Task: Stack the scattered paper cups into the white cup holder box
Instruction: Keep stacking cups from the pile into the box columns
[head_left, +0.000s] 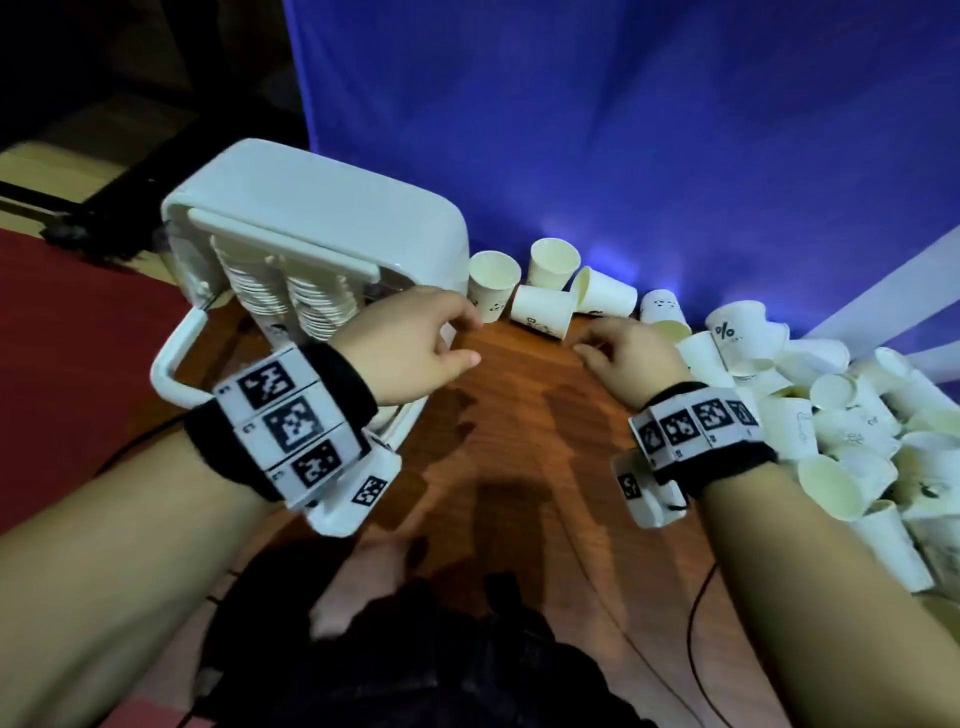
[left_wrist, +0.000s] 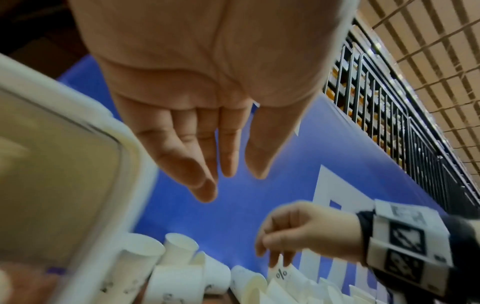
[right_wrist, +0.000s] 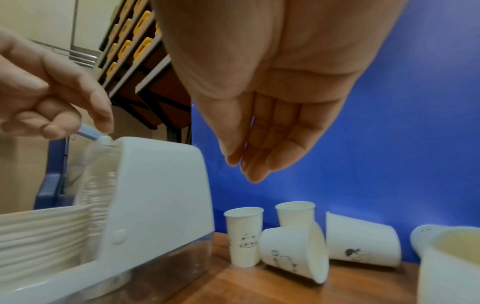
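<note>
Right now both hands hover low over the wooden table (head_left: 519, 415), and neither holds a cup. The left hand (head_left: 405, 345) is just beside the right edge of the white cup holder box (head_left: 332, 218); seen from its own wrist camera its fingers (left_wrist: 200, 164) are stretched out loosely, released, with nothing between them. In the right wrist view its outer fingers look curled while one fingertip sits close to the top of the box's clear lid; whether it touches I cannot tell. The right hand (head_left: 631, 351) is near the middle of the table, its fingers (right_wrist: 249, 156) hanging slack and slightly bent, empty, pointing toward the far cups.

The box sits on the left, tilted back, with its front frame swung open toward the near side. Inside, two rows of nested cups (head_left: 291, 301) lie side by side.

Against the blue backdrop (head_left: 623, 130) at the far edge is a small group of loose paper cups: two upright cups (head_left: 496, 278), one of them with a small printed face, and a tipped cup (head_left: 540, 312) lying on its side just in front of them. To the right a large heap of cups (head_left: 857, 415) spreads along the table edge, piled at all angles.
</note>
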